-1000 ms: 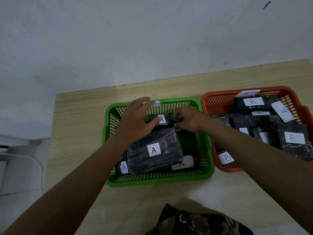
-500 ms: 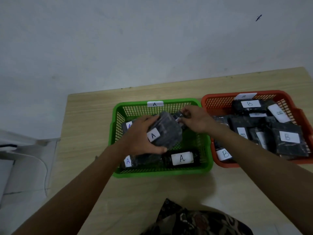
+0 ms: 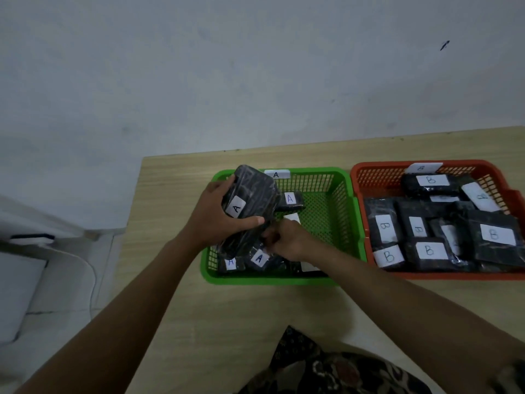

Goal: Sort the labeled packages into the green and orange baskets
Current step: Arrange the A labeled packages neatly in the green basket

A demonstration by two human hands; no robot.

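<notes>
While the left hand point(image 3: 216, 220) grips a large A-labelled package point(image 3: 250, 206), fingers and thumb wrapped round it, tilted above the green basket point(image 3: 335, 268), the right hand point(image 3: 287, 240) reaches among smaller A packages point(image 3: 261, 258) beneath; whether its fingers pinch anything is unclear. Next, probably, comes setting the big package down flat.

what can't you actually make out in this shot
- Head view: what the right hand grips, hidden under the big A package held by the left hand.
- Label on the white-tagged package in the green basket, covered by the right forearm.
- Orange basket: right end cut off by the frame edge.
</notes>
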